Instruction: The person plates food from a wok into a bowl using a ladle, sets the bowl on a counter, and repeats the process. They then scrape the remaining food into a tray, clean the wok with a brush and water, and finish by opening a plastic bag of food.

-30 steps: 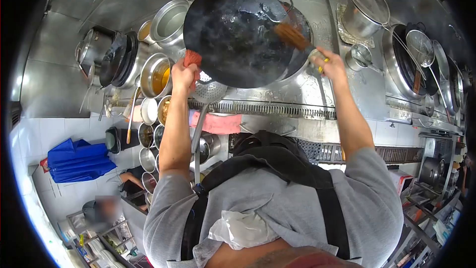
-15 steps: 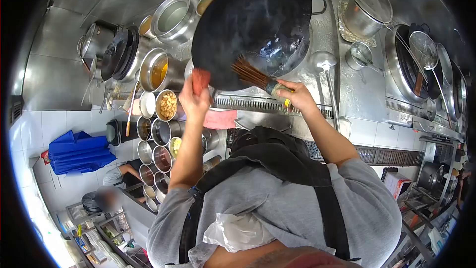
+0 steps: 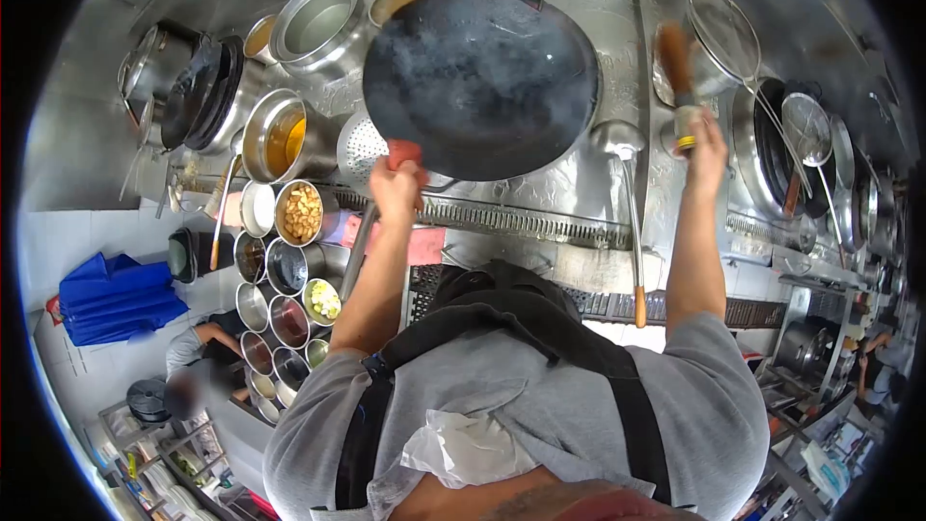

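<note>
Hands | left hand (image 3: pixel 397 191) clamps wok (image 3: pixel 482 77) via red cloth (image 3: pixel 405 150) | right hand (image 3: pixel 707 143) grips brush (image 3: pixel 675 63) beside wok

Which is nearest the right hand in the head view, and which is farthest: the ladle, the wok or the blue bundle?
From the right hand, which grips a brush:
1. The ladle, just to its left on the counter.
2. The wok, farther left, gripped by the left hand.
3. The blue bundle, far left by the tiled wall.
</note>
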Demonstrator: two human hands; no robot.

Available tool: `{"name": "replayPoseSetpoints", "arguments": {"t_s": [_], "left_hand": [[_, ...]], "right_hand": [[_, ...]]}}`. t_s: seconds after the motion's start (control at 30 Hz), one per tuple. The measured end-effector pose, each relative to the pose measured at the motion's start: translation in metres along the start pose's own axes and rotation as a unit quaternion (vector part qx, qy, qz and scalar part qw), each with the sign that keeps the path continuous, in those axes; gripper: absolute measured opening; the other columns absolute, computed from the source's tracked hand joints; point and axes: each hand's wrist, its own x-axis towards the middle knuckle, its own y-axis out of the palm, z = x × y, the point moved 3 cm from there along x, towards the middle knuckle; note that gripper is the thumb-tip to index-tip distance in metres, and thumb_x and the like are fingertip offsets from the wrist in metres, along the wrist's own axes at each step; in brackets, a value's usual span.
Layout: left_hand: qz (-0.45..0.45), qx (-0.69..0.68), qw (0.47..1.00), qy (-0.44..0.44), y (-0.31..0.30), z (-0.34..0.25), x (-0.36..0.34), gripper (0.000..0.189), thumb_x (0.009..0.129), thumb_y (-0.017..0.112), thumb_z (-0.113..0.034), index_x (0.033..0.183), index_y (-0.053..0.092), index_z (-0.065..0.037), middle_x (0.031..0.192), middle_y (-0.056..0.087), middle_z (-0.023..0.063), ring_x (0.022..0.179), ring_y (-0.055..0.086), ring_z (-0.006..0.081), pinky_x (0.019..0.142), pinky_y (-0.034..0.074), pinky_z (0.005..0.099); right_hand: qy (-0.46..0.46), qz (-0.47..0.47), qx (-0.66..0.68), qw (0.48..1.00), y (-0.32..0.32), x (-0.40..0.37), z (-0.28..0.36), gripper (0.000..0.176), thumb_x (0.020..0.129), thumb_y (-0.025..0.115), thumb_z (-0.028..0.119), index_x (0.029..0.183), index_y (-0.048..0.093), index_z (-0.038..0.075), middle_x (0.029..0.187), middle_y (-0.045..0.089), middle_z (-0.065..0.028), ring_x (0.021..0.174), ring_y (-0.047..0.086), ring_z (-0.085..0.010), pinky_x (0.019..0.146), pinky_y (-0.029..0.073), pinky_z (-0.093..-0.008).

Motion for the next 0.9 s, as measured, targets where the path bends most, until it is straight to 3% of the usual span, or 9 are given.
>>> {"name": "replayPoseSetpoints", "arguments": {"t_s": [0.23, 0.33, 0.37, 0.4, 0.6, 0.7, 0.77, 0.8, 0.9], "left_hand": [[0.080, -0.148, 0.980, -0.110, 0.062, 0.055, 0.016, 0.021, 0.075, 0.057, -0.005, 0.093, 0.049, 0.000, 0.066, 0.057, 0.0111, 0.040, 0.052, 0.0202, 0.030, 0.042, 0.0342], [0.033, -0.139, 0.989, -0.050, 0.068, 0.060, 0.021, 0.020, 0.077, 0.057, -0.006, 0.094, 0.048, 0.000, 0.067, 0.057, 0.0119, 0.040, 0.052, 0.0212, 0.031, 0.042, 0.0346], [0.064, -0.122, 0.987, -0.083, 0.067, 0.057, 0.021, 0.021, 0.077, 0.056, -0.006, 0.095, 0.048, 0.000, 0.068, 0.057, 0.0118, 0.041, 0.052, 0.0212, 0.032, 0.043, 0.0342], [0.097, -0.104, 0.983, -0.117, 0.066, 0.058, 0.020, 0.022, 0.077, 0.056, -0.005, 0.097, 0.048, 0.000, 0.068, 0.056, 0.0117, 0.041, 0.052, 0.0213, 0.033, 0.044, 0.0337], [0.261, -0.102, 0.953, -0.113, 0.040, 0.082, 0.039, 0.040, 0.092, 0.056, -0.034, 0.115, 0.051, -0.001, 0.080, 0.062, 0.0074, 0.063, 0.060, 0.0155, 0.058, 0.049, 0.0297], [0.200, -0.087, 0.974, -0.068, -0.003, 0.076, 0.025, 0.041, 0.090, 0.057, -0.035, 0.114, 0.052, -0.002, 0.081, 0.064, 0.0116, 0.068, 0.063, 0.0247, 0.063, 0.051, 0.0347], [0.126, 0.196, 0.970, 0.072, -0.043, 0.093, 0.021, 0.048, 0.086, 0.061, -0.033, 0.118, 0.049, 0.000, 0.084, 0.065, 0.0194, 0.075, 0.063, 0.0379, 0.067, 0.051, 0.0417], [0.129, 0.198, 0.969, 0.070, -0.061, 0.118, 0.018, 0.048, 0.086, 0.061, -0.033, 0.118, 0.049, 0.000, 0.084, 0.065, 0.0194, 0.075, 0.063, 0.0379, 0.067, 0.051, 0.0417], [0.109, 0.333, 0.929, 0.114, -0.094, 0.193, 0.008, 0.057, 0.079, 0.066, -0.029, 0.122, 0.044, 0.002, 0.093, 0.063, 0.0260, 0.086, 0.061, 0.0446, 0.074, 0.050, 0.0458]], "right_hand": [[-0.130, 0.041, 0.267, 0.954, 0.122, 0.032, 0.090, 0.041, 0.088, 0.063, 0.017, 0.121, 0.044, 0.003, 0.099, 0.060, -0.0150, 0.084, 0.061, -0.0277, 0.064, 0.054, -0.0391], [-0.070, 0.048, 0.264, 0.961, 0.184, 0.051, 0.030, 0.042, 0.087, 0.063, 0.020, 0.122, 0.044, 0.007, 0.091, 0.059, -0.0160, 0.073, 0.061, -0.0275, 0.064, 0.055, -0.0393], [0.063, 0.072, 0.269, 0.958, 0.204, 0.050, -0.008, 0.040, 0.085, 0.065, 0.022, 0.117, 0.047, 0.005, 0.088, 0.059, -0.0154, 0.066, 0.061, -0.0271, 0.058, 0.055, -0.0379], [0.232, 0.051, 0.234, 0.943, 0.217, 0.057, -0.062, 0.034, 0.086, 0.064, 0.023, 0.109, 0.050, 0.003, 0.084, 0.059, -0.0141, 0.060, 0.060, -0.0272, 0.049, 0.054, -0.0362], [0.129, 0.300, -0.083, 0.941, 0.275, -0.055, -0.045, 0.062, 0.080, 0.069, 0.024, 0.136, 0.046, 0.009, 0.090, 0.065, -0.0135, 0.059, 0.061, -0.0171, 0.046, 0.052, -0.0276], [0.167, 0.509, -0.370, 0.759, 0.259, -0.056, -0.033, 0.060, 0.073, 0.075, 0.028, 0.129, 0.055, 0.016, 0.105, 0.065, -0.0083, 0.075, 0.061, -0.0150, 0.061, 0.053, -0.0286], [-0.009, 0.482, -0.390, 0.785, 0.210, 0.009, -0.057, 0.043, 0.074, 0.071, 0.029, 0.115, 0.065, 0.018, 0.113, 0.066, -0.0089, 0.097, 0.064, -0.0216, 0.090, 0.047, -0.0318], [-0.151, 0.433, -0.481, 0.747, 0.195, 0.043, -0.039, 0.043, 0.077, 0.067, 0.030, 0.118, 0.062, 0.019, 0.110, 0.065, -0.0138, 0.099, 0.064, -0.0261, 0.089, 0.049, -0.0364], [-0.189, 0.186, -0.636, 0.724, 0.190, 0.085, 0.016, 0.054, 0.081, 0.065, 0.032, 0.131, 0.050, 0.018, 0.094, 0.065, -0.0239, 0.086, 0.063, -0.0401, 0.077, 0.051, -0.0415]]}}
